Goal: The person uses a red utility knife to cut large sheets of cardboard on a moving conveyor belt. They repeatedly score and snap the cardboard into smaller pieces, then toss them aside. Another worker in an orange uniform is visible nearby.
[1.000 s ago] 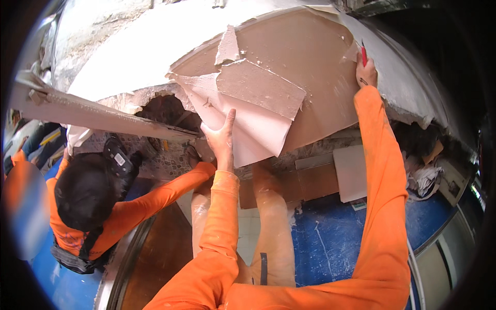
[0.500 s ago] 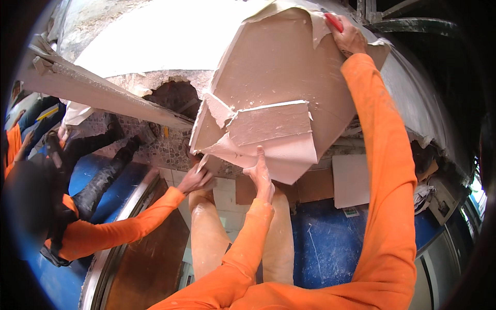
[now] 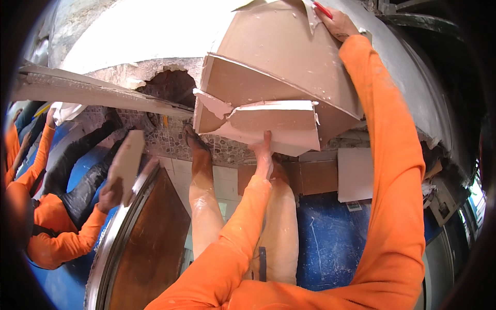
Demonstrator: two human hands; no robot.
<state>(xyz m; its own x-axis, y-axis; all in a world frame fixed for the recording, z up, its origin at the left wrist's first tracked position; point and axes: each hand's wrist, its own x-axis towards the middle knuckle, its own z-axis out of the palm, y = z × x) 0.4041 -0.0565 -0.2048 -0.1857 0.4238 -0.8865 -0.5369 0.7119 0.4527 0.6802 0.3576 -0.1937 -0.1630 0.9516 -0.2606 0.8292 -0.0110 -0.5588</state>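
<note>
A large brown-backed plasterboard sheet point(image 3: 289, 57) hangs bent down from the white ceiling. Its lower part is a cracked, folded flap point(image 3: 274, 124) with white torn edges. My left hand point(image 3: 264, 152) reaches up from below and grips the flap's bottom edge. My right hand point(image 3: 338, 23) is stretched high and clasps the sheet's upper edge, with a thin red tool point(image 3: 323, 9) sticking out between its fingers. Both my sleeves are orange.
A ragged hole point(image 3: 173, 88) gapes in the ceiling left of the sheet, beside a grey metal rail point(image 3: 93, 95). At left a co-worker's hand point(image 3: 109, 194) holds a small board piece point(image 3: 126, 160). Below lie a round brown panel with a metal rim point(image 3: 150, 243), blue floor covering point(image 3: 330, 243) and cardboard point(image 3: 315, 175).
The sheet has bent further down and folded. My left hand has slid right under the flap, my right hand has risen. The co-worker has drawn back to the left and now holds a board piece.
</note>
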